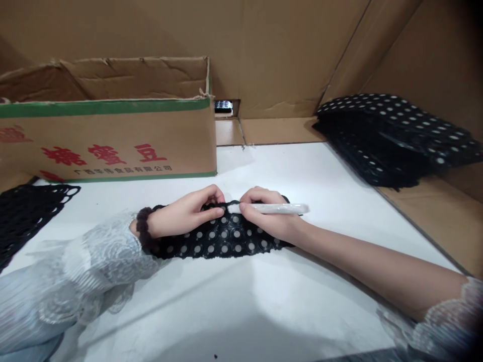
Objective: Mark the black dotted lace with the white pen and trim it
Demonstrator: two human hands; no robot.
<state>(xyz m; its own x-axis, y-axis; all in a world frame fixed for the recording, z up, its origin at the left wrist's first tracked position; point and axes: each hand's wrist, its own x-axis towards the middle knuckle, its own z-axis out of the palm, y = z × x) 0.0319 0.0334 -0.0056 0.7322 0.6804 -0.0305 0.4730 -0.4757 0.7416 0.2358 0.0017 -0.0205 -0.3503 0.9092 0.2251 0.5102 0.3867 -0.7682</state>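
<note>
In the head view, a black perforated strip [222, 240] lay flat on the white desk [264, 301], near its middle, with pale round discs showing in its holes. The left hand [184, 213] rested on the strip's left part, fingers curled and pinching its far edge. The right hand [264, 216] lay on the strip's right part, closed around a slim white tool [279, 208] that pointed left toward the left fingertips; what the tip touched was too small to tell. A dark band sat on the left wrist, beside a lace sleeve [75, 266]. An open cardboard box [113, 146] with red print stood behind to the left. A stack of black perforated sheets [396, 136] sat well apart at the right, and a black mesh piece [26, 211] lay at the desk's left edge.
</note>
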